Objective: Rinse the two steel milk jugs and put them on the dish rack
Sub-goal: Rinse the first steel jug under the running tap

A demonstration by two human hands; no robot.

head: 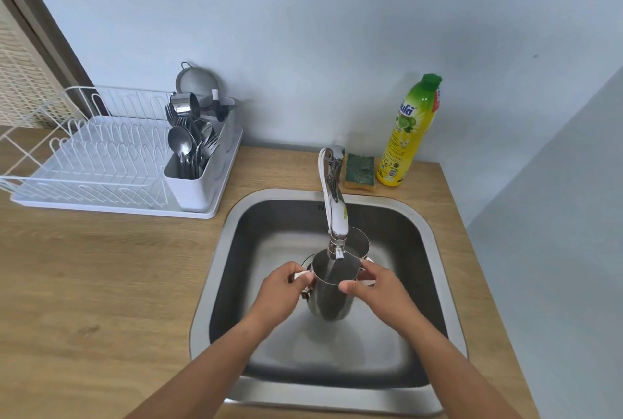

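- Two bare hands hold one shiny steel milk jug [328, 297] upright over the stainless steel sink [435, 250], under the chrome tap spout [335, 216], with water running into it.
- The left hand [279, 294] is closed round the jug's handle side.
- The right hand [377, 287] pinches the rim, thumb on the near edge.
- A second steel jug [360, 243] stands in the basin just beyond the right hand.
- The white wire dish rack [101, 162] sits on the wooden counter, well off beyond the left hand.
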